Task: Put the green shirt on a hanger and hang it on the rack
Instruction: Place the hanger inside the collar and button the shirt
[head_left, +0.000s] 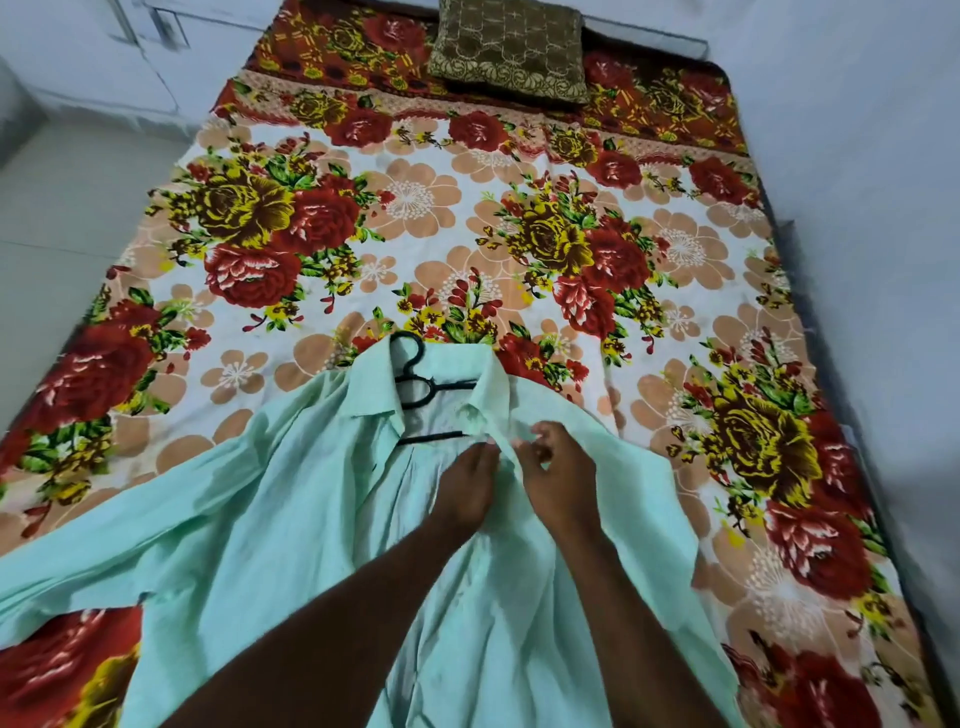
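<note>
The pale green shirt (249, 519) lies spread on the bed with its collar pointing away from me and its front open. A black hanger (415, 384) sits inside the neck, its hook sticking out past the collar and its arms running under the shoulders. My left hand (465, 488) and my right hand (558, 480) meet just below the collar. Both pinch the edges of the shirt front there, fingers curled on the cloth.
The bed carries a floral sheet (467, 234) in red, yellow and peach. A brown embroidered cushion (511, 49) lies at the far end. White walls close in on the right and far side; pale floor (62, 208) runs along the left. No rack is in view.
</note>
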